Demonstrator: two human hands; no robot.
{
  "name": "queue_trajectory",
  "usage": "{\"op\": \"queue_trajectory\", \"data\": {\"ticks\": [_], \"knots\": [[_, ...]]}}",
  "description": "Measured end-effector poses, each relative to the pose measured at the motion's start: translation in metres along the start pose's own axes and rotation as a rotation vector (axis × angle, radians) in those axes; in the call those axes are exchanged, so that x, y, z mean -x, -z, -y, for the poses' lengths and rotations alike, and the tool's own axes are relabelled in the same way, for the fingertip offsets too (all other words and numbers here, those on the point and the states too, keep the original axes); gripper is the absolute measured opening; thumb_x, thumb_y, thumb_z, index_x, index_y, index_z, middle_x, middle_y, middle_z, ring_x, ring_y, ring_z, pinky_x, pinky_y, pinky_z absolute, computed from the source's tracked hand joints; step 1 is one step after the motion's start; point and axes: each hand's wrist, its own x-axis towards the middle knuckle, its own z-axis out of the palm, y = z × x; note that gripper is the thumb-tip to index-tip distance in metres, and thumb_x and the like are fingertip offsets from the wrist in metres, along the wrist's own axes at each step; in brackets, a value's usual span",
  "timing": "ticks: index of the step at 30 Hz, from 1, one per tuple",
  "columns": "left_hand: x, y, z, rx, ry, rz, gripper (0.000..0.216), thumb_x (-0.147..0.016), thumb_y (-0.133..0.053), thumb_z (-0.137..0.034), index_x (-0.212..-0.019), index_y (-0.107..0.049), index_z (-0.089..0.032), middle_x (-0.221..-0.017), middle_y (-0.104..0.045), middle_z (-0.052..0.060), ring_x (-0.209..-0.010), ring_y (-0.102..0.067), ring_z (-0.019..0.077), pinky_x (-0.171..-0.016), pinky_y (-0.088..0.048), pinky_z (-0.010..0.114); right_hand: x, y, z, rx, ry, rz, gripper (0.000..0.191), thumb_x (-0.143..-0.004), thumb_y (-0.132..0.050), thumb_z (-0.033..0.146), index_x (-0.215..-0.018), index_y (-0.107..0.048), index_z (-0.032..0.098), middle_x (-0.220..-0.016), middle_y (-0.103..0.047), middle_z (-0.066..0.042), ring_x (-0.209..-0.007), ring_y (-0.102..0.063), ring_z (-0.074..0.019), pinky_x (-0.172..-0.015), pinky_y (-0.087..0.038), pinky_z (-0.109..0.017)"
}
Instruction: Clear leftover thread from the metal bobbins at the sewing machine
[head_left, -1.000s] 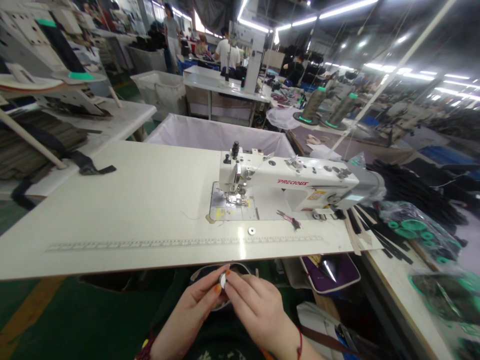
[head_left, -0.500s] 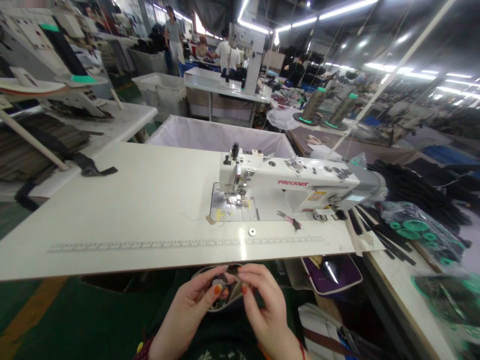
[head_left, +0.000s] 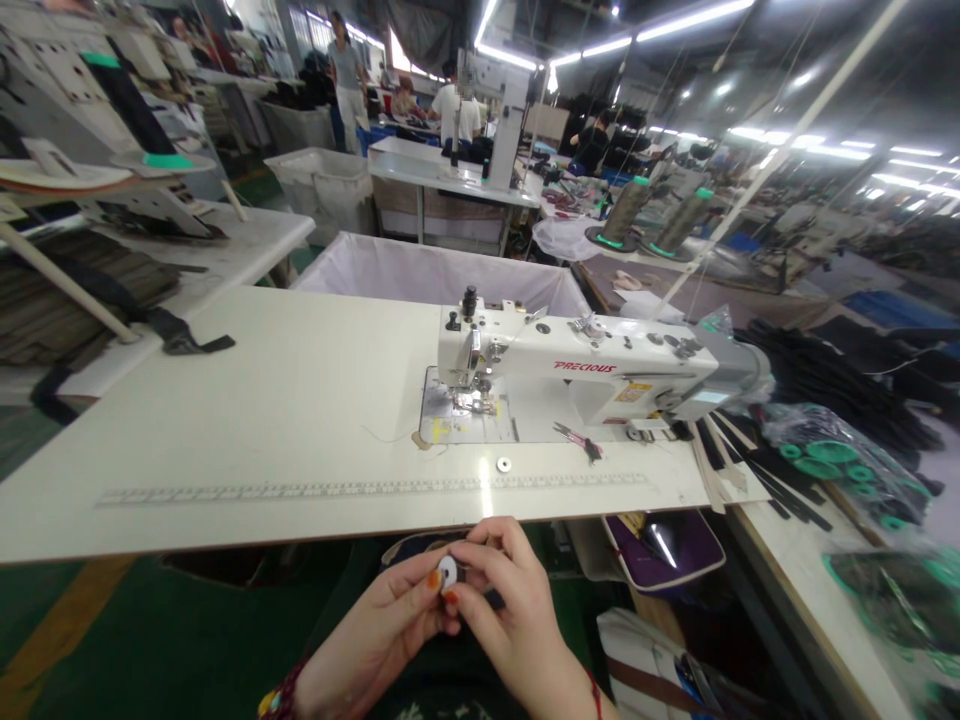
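Between my two hands, below the front edge of the sewing table, is a small pale bobbin with a dark hole in its middle. My left hand is closed, pinching the bobbin between thumb and fingers. My right hand is closed too, its thumb and fingertips on the bobbin's right side. Behind the hands, partly hidden, is an open pouch or container with a light rim. A second bobbin lies flat on the table, in front of the sewing machine.
Thread snips lie by the machine. A printed ruler scale runs along the table. Right of it are black strips and bagged green-ended spools. A purple-lined bin sits under the table. Co-workers are in the background.
My hands have come together, and the bobbin's flat face now shows between the fingertips. My right hand has moved left, away from the open pouch or container.
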Motion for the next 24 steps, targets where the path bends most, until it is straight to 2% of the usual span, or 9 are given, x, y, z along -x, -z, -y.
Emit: {"op": "queue_trajectory", "data": {"ticks": [6, 17, 21, 24], "knots": [[0.001, 0.000, 0.001, 0.100, 0.031, 0.004, 0.028, -0.092, -0.052, -0.015, -0.115, -0.068, -0.017, -0.091, -0.067, 0.008, -0.078, -0.058, 0.0124, -0.074, -0.048, 0.026, 0.003, -0.001, -0.003, -0.039, -0.022, -0.026, 0.029, -0.082, -0.058, 0.013, -0.108, -0.063, 0.025, -0.103, -0.054, -0.004, -0.081, -0.056, -0.0156, -0.074, -0.050, -0.031], [-0.004, 0.002, 0.005, 0.118, 0.034, -0.050, 0.029, -0.091, -0.056, -0.018, -0.118, -0.065, -0.016, -0.101, -0.069, 0.011, -0.083, -0.061, 0.0124, -0.081, -0.049, 0.025, 0.005, -0.001, -0.007, -0.074, -0.104, 0.009, 0.027, -0.086, -0.055, 0.014, -0.109, -0.062, 0.026, -0.106, -0.052, -0.004, -0.085, -0.056, -0.0151, -0.079, -0.048, -0.030], [-0.006, 0.006, 0.007, 0.016, -0.015, -0.172, 0.031, -0.084, -0.066, -0.025, -0.114, -0.067, -0.019, -0.107, -0.069, 0.009, -0.086, -0.062, 0.0143, -0.083, -0.051, 0.027, 0.006, -0.005, -0.011, -0.125, -0.137, -0.055, 0.033, -0.088, -0.054, 0.018, -0.120, -0.054, 0.027, -0.107, -0.053, -0.005, -0.087, -0.055, -0.0156, -0.080, -0.047, -0.031], [-0.008, 0.010, 0.004, -0.195, -0.117, -0.312, 0.036, -0.075, -0.074, -0.032, -0.109, -0.068, -0.021, -0.104, -0.071, 0.006, -0.085, -0.063, 0.0177, -0.077, -0.053, 0.026, 0.007, -0.012, -0.019, -0.261, -0.259, -0.111, 0.024, -0.090, -0.053, 0.027, -0.114, -0.055, 0.023, -0.092, -0.057, -0.002, -0.079, -0.053, -0.0144, -0.073, -0.047, -0.029]]}}
